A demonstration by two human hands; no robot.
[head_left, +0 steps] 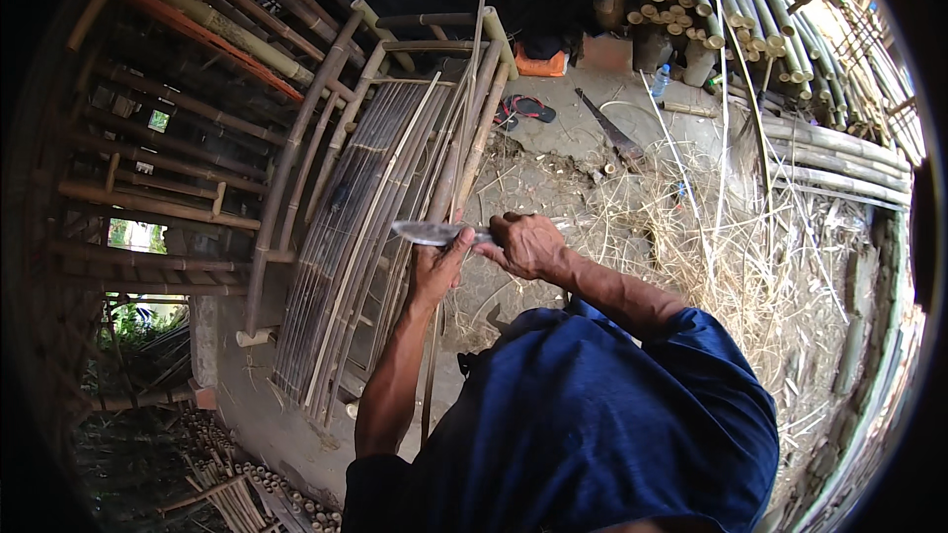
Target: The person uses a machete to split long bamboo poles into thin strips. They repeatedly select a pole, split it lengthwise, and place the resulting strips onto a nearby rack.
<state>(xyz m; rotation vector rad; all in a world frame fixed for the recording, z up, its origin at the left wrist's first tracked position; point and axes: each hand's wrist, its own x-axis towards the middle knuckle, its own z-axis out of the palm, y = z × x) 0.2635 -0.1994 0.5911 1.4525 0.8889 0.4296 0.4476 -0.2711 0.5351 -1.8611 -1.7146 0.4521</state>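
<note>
My right hand (pixel 530 245) is closed round the handle of a knife. Its broad blade (pixel 427 232) points left and lies across the top of my left hand (pixel 437 268), by the thumb. The fingers of that left hand are closed on a long thin bamboo strip (pixel 429 385), which runs down beside my body and up past the blade. Where the blade meets the strip is partly hidden by the thumb. Just left of my hands stands a bamboo bench (pixel 341 207) with a slatted surface, and more loose strips lie along it.
Bamboo frames (pixel 168 202) stand at the left. Cut poles (pixel 731 0) are stacked at the far right. Pale shavings (pixel 711 247) litter the floor on the right. Farther off are a saw (pixel 607 126), sandals (pixel 528 109), a water bottle (pixel 661 81) and an orange bag (pixel 541 61).
</note>
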